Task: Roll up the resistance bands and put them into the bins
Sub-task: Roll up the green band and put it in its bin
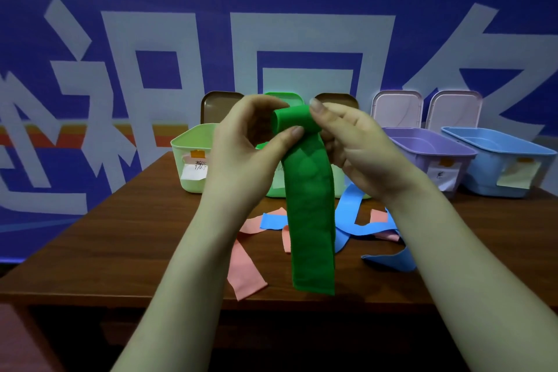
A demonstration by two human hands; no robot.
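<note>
Above the table (120, 238), left hand (241, 148), right hand (362, 154), both pinching green band (311, 205)

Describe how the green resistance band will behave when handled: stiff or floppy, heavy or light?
Probably floppy: below the roll pinched by the left hand and right hand, the green resistance band hangs limp. Likely light, since fingers alone carry it. The roll may unwind if released; nothing visible fastens it.
</note>
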